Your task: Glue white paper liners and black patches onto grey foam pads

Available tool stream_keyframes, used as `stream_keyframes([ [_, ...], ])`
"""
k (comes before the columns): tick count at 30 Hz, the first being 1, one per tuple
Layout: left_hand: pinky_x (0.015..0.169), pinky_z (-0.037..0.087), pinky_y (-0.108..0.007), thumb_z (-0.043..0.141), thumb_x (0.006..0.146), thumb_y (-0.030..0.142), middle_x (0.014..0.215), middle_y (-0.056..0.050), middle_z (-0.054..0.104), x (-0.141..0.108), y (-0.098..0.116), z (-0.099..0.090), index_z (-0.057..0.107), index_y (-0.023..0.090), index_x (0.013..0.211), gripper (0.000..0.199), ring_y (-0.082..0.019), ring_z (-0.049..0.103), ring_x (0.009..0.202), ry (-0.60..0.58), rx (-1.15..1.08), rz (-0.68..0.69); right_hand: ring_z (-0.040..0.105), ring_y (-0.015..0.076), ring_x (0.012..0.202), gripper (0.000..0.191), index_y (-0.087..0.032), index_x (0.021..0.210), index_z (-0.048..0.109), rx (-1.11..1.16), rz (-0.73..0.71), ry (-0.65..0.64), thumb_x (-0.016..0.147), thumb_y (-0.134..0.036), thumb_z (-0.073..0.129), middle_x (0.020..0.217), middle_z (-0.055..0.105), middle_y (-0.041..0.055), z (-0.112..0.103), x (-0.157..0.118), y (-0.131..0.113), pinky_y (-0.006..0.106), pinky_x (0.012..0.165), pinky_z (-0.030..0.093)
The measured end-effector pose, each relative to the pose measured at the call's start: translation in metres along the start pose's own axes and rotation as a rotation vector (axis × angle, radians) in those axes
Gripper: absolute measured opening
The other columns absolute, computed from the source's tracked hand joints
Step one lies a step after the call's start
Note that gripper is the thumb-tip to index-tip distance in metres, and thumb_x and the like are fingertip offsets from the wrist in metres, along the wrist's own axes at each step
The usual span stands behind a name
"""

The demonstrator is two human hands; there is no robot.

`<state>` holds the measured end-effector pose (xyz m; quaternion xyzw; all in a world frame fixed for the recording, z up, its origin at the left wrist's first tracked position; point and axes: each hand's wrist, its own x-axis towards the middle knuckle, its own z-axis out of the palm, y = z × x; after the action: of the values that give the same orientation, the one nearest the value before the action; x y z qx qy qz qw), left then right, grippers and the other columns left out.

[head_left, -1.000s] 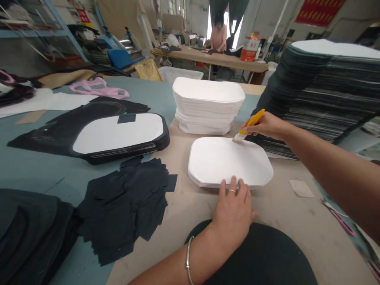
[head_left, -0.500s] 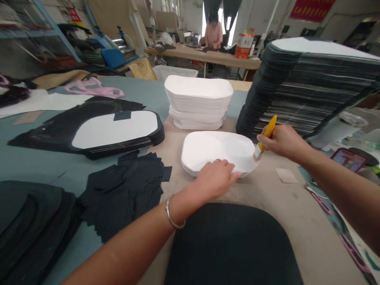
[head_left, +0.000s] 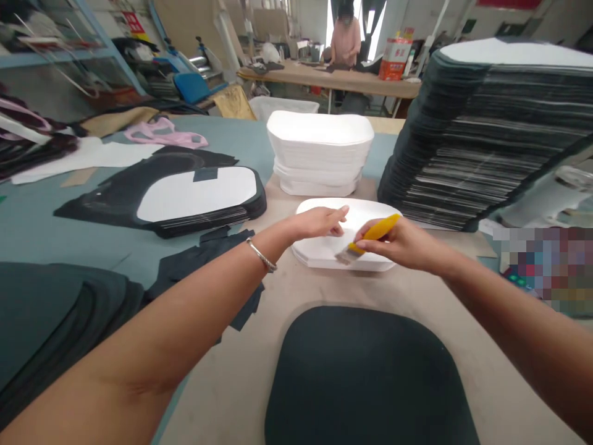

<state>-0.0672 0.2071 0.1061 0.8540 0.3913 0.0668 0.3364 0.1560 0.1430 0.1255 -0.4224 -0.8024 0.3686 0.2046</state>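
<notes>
My right hand point(head_left: 410, 244) grips a flat paintbrush point(head_left: 380, 228) by its yellow handle. The bristles rest on or just over the front part of a low stack of white rounded sheets point(head_left: 315, 250). Over the left and middle of that same stack lies my left hand point(head_left: 319, 224), fingers stretched out and a bracelet on the wrist; whether it presses on the top sheet I cannot tell. Closer to me, a black rounded panel point(head_left: 370, 371) lies flat on brown board. Behind the low stack stands a taller stack of white sheets point(head_left: 319, 133).
A high stack of black, white-topped panels point(head_left: 467, 136) rises at the right. At left are a lower stack with a white top point(head_left: 199, 196), small black pieces point(head_left: 183, 266) and layered dark panels point(head_left: 60, 303). A person point(head_left: 345, 40) stands at a far table point(head_left: 296, 73).
The brush in my right hand has moved left, from the stack's right end to its front middle. My left hand has shifted from the stack's front edge farther back. The view has turned slightly.
</notes>
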Motion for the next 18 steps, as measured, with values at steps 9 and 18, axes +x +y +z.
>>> stream_keyframes([
  [9, 0.092, 0.048, -0.046, 0.065, 0.09, 0.043, 0.118, -0.019, 0.062, -0.003, 0.03, 0.041, 0.071, 0.013, 0.108, 0.035, -0.037, 0.058, 0.113, 0.061, 0.524, 0.079, 0.064, 0.0179, 0.07, 0.03, -0.012, 0.094, 0.077, -0.105, 0.347, 0.297, 0.084, -0.04, 0.076, 0.083, 0.074, 0.011, -0.118, -0.049, 0.066, 0.029, 0.064, 0.052],
  [18, 0.085, 0.049, -0.036, 0.074, 0.087, 0.046, 0.121, -0.015, 0.06, 0.007, 0.03, 0.045, 0.064, 0.014, 0.108, 0.039, -0.03, 0.057, 0.11, 0.06, 0.697, 0.11, 0.063, 0.0181, 0.061, 0.013, -0.015, 0.082, 0.073, -0.451, 0.354, 0.612, 0.086, -0.024, 0.064, 0.065, 0.067, 0.0032, -0.084, -0.01, 0.066, 0.027, 0.058, 0.044],
])
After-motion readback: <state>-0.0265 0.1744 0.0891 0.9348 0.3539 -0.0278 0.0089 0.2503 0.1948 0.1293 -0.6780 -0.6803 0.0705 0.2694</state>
